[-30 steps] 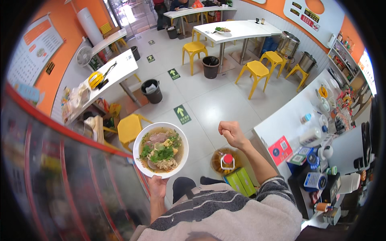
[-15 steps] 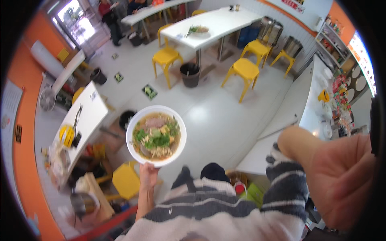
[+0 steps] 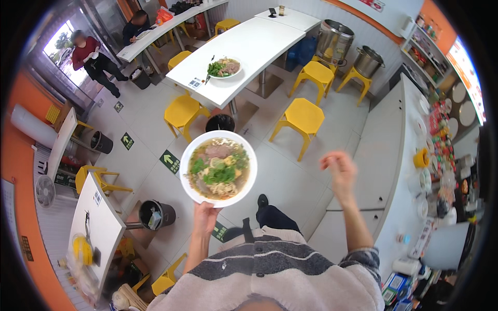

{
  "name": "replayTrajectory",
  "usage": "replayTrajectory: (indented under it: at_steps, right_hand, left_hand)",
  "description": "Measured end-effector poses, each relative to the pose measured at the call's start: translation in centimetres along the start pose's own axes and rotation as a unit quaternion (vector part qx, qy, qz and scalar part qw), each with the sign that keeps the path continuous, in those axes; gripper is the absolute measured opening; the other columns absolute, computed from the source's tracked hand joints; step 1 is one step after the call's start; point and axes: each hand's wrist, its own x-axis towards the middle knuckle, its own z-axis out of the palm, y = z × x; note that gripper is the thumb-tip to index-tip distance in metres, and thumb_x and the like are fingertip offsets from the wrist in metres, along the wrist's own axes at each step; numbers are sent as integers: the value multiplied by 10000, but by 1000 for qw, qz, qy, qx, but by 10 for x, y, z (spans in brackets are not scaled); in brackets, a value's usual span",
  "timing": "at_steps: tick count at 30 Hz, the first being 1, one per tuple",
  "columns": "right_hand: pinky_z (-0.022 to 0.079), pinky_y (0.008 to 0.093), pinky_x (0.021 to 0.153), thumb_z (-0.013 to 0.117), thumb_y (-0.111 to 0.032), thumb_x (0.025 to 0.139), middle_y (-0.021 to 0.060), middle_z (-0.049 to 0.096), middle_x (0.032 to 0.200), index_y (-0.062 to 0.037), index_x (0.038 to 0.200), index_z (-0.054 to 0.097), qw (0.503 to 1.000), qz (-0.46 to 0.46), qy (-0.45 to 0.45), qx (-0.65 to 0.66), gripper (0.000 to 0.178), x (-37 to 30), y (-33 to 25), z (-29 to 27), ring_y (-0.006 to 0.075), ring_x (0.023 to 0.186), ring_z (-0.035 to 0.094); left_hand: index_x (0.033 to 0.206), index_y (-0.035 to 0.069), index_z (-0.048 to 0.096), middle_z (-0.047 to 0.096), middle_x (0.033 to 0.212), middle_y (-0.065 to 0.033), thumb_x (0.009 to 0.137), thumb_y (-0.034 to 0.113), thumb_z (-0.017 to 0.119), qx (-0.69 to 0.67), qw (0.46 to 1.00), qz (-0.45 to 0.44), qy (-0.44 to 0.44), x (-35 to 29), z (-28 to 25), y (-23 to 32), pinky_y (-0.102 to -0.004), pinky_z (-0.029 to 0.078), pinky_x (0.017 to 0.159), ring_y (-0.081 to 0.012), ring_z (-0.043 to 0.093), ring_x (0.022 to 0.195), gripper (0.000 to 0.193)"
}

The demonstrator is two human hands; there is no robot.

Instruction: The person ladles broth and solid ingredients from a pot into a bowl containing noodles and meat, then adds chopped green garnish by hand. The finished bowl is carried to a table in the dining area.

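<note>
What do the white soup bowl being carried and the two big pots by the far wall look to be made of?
Soup bowl: smooth, glossy white, likely ceramic or melamine; the look cannot settle which. The left hand holds it from below. Big pots: silvery and reflective, probably stainless steel.

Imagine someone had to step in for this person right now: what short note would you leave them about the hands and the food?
Left hand: holds the white bowl of noodle soup from below, level, out in front of the body.
Right hand: empty, fingers loosely curled, raised in the air beside the white counter, touching nothing.
Things: the bowl is full, with noodles, greens and meat. A second filled bowl already sits on the long white table ahead, with yellow stools around it.
Done: one bowl on the table.
Left: the carried bowl is not yet set down anywhere.
</note>
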Motion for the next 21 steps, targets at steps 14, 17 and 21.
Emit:
replayTrajectory:
  at_steps: [14, 17, 21]
  right_hand:
    - [433, 408, 861, 528, -363, 896, 178, 598, 1003, -43, 1189, 534, 892, 329, -249, -185, 434, -26, 248, 12, 302, 928, 572]
    - [431, 407, 867, 544, -352, 883, 173, 597, 1009, -48, 1192, 532, 881, 345, -173, -273, 434, 40, 235, 24, 307, 946, 567]
    - [428, 406, 874, 566, -338, 865, 165, 595, 1017, -55, 1195, 529, 876, 348, -118, -313, 437, 123, 227, 37, 314, 970, 561]
  left_hand:
    - [1405, 242, 145, 363, 1357, -135, 681, -77, 465, -81, 993, -67, -57, 418, 148, -59, -515, 518, 864, -352, 489, 1170, 854]
    - [1414, 244, 97, 317, 1382, -139, 673, -141, 410, -97, 993, -49, -53, 510, 171, -67, -489, 546, 842, -360, 471, 1197, 891]
    - [1430, 261, 45, 300, 1397, -148, 696, -147, 385, -80, 992, -66, -69, 621, 196, -67, -490, 540, 863, -353, 476, 1197, 906]
